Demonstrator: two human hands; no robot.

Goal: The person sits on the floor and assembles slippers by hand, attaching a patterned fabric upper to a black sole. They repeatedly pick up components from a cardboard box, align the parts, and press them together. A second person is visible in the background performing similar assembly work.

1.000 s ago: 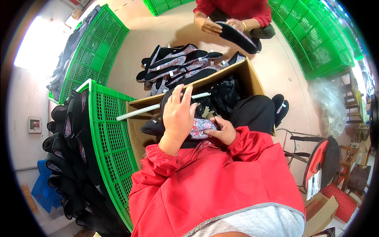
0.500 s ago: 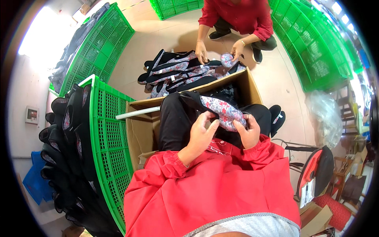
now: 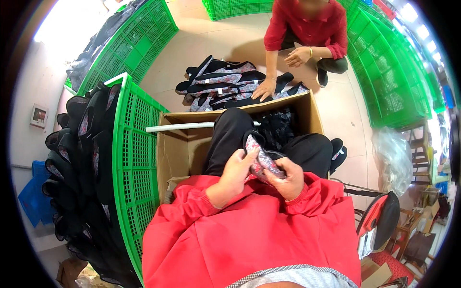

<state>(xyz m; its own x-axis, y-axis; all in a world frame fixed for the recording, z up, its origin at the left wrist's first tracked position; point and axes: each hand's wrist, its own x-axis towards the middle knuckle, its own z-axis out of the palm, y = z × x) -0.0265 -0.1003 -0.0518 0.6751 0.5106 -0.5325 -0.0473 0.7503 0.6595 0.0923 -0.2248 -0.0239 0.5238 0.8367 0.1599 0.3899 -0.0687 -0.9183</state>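
1. Left hand (image 3: pixel 237 169) pinches one side of a flowery slipper (image 3: pixel 253 144) between thumb and fingers.
2. Right hand (image 3: pixel 290 179) grips the other end, with its fingers bent around it.
3. That flowery slipper is between both hands, over the lap.
4. Near the knees is a brown box (image 3: pixel 169 156) with a white stick (image 3: pixel 180 127) across it.
5. Just past the box lies a pile of black and flowery slippers (image 3: pixel 225 78), and a co-worker's hand (image 3: pixel 264 90) touches it.
6. Left of the box stands a green crate (image 3: pixel 139 161).
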